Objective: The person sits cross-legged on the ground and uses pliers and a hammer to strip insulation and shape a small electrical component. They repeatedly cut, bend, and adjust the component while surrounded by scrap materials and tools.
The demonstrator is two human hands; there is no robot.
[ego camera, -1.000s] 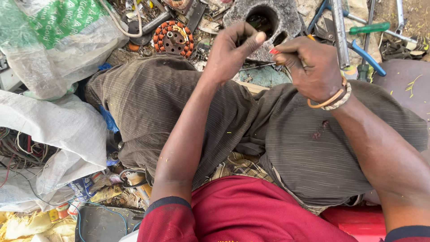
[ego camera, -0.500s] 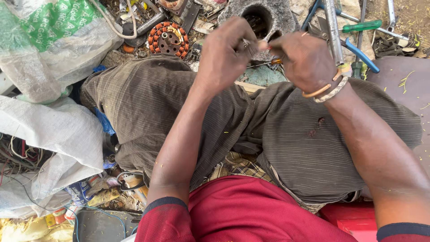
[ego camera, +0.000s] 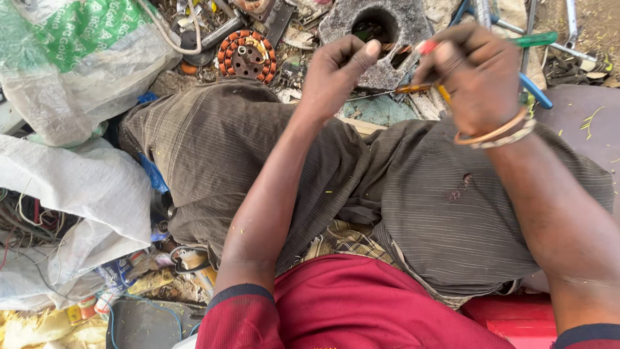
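A person sits on the ground in grey-brown striped cloth trousers (ego camera: pixel 213 155), their knees spread toward 10 and 2 o'clock. At 9 o'clock lie two white woven plastic sacks (ego camera: pixel 71 194), one printed green. At 12 o'clock stands a grey stone-like block with a round hole (ego camera: pixel 400 26), and at 11 o'clock a round motor stator with orange copper coils (ego camera: pixel 245 55) rests among scrap.

The left hand (ego camera: pixel 336 74) is closed in a fist, thumb up, its grip apparently pinched on the near end of a thin dark metal rod (ego camera: pixel 374 95); the contact itself is hidden. The right hand (ego camera: pixel 478 81), blurred, wears thin metal bangles (ego camera: pixel 494 134) and is clamped around a small orange-handled tool (ego camera: pixel 423 87), which lies between the two hands just above the knees at 12 o'clock.

The tool looks light, stiff and narrow, likely slippery at the shaft; the thicker orange handle seems the surest place to hold it.
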